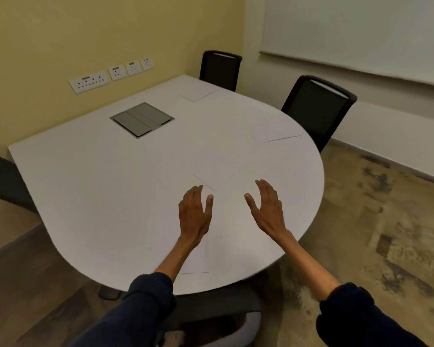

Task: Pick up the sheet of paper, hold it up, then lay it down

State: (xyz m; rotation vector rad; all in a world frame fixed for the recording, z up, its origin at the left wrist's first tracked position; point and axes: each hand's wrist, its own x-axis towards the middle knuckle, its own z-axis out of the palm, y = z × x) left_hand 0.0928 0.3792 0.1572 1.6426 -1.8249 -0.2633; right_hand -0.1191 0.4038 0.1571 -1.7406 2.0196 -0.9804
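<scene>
hands reaching for the paper

both hands are hanging over the white table (90, 196), spread wide and holding nothing. the left hand (194, 214) and the right hand (268, 211) are apart, with a gap between them. the sheet of paper (214, 169) is lying flat just past the fingertips, a bit further out on the table. it is sitting turned, with one corner pointing back at the gap between the hands. the left hand is looking a little nearer to that corner. other sheets are lying further away.

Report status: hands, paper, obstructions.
Left hand open, empty. Right hand open, empty. Sheet of paper flat on table, just beyond fingertips. Nothing in the way.
</scene>
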